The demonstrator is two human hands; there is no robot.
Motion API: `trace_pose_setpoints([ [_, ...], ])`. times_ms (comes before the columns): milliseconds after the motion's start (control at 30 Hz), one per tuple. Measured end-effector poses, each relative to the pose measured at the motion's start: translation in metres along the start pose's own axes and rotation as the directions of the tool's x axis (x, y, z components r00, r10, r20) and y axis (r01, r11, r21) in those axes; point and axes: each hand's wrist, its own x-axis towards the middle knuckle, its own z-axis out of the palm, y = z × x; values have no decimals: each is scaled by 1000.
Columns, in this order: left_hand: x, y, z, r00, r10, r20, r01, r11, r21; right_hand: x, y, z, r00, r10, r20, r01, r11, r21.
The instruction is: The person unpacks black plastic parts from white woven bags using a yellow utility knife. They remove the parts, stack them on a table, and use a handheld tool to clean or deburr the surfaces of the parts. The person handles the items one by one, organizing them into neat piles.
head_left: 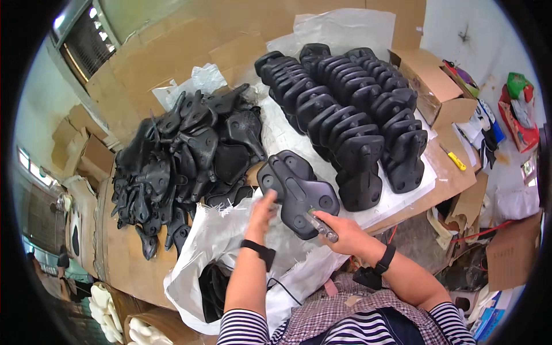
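In front of me lies a black moulded part (pixel 299 198) with wide lobes, round recesses and a long groove. A second part of the same kind seems to lie partly beneath it. My right hand (pixel 348 234) is closed around a slim greyish cutter knife (pixel 324 226), its tip over the near edge of the part. Beside the part's left edge is my left hand (pixel 263 215), smeared by motion. Its fingers are too blurred to tell whether they touch or grip the part.
A heap of loose black parts (pixel 192 155) covers the left of the table. Several rows of stacked ones (pixel 339 123) stand at the right on white sheeting. A white woven sack (pixel 192 261) hangs at the near edge. A yellow knife (pixel 456 159) and cardboard box (pixel 428 75) are farther right.
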Motion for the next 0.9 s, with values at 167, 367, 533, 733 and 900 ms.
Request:
trace_pose_setpoints([
  [167, -7, -37, 41, 967, -43, 250, 129, 932, -338, -4, 6, -1, 998, -29, -56, 32, 998, 59],
  [367, -3, -4, 61, 978, -33, 206, 20, 998, 64, -28, 19, -7, 980, -54, -193, 81, 987, 137],
  [533, 1, -7, 89, 989, 69, -132, -33, 966, 255, -8, 27, -14, 952, -39, -303, 79, 990, 121],
  [733, -35, -26, 93, 881, 451, -140, -299, 762, 575, -8, 32, -28, 972, 36, -232, 16, 975, 220],
  [900, -44, -7, 99, 830, 542, -127, -284, 609, 741, -49, 25, -57, 977, 30, -209, 40, 946, 322],
])
